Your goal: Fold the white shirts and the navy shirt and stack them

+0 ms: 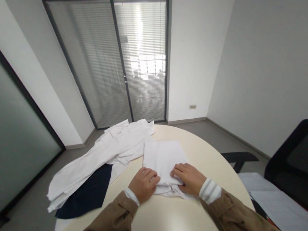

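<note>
A folded white garment (162,156) lies on the round cream table (168,223) right in front of me. My left hand (143,184) rests on its near left corner, fingers curled over the edge of the cloth. My right hand (188,178) presses on the near right corner, fingers bent and gripping the fabric. Both sleeves are brown with white striped cuffs.
A heap of unfolded white garments (102,152) lies across the table's far left, over a dark navy cloth (88,196). A black office chair (305,163) stands at the right, with white sheets (279,205) beside it. Glass doors with blinds (118,59) face me.
</note>
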